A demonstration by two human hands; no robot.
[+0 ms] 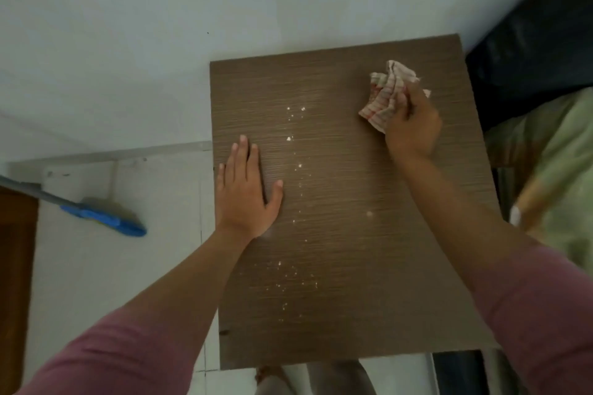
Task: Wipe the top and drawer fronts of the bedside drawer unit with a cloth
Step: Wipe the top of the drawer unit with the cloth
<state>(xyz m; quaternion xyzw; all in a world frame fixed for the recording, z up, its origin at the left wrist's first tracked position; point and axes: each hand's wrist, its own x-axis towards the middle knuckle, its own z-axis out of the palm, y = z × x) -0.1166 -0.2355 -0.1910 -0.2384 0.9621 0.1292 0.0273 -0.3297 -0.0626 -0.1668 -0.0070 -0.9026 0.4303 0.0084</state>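
Note:
The brown wood-grain top of the bedside drawer unit (346, 234) fills the middle of the view, seen from above. White crumbs (289, 138) lie in a loose line down its middle. My left hand (245, 192) rests flat on the top near its left edge, fingers straight. My right hand (412, 125) grips a crumpled cloth with red and white stripes (386, 91) and holds it against the top near the far right corner. The drawer fronts are hidden from this angle.
A pale wall (224, 3) runs behind the unit. To the left lies white tiled floor (96, 266) with a blue brush (106, 218) and a wooden door edge (16, 266). A bed with green bedding (552, 154) and a dark headboard (539, 42) stands close on the right.

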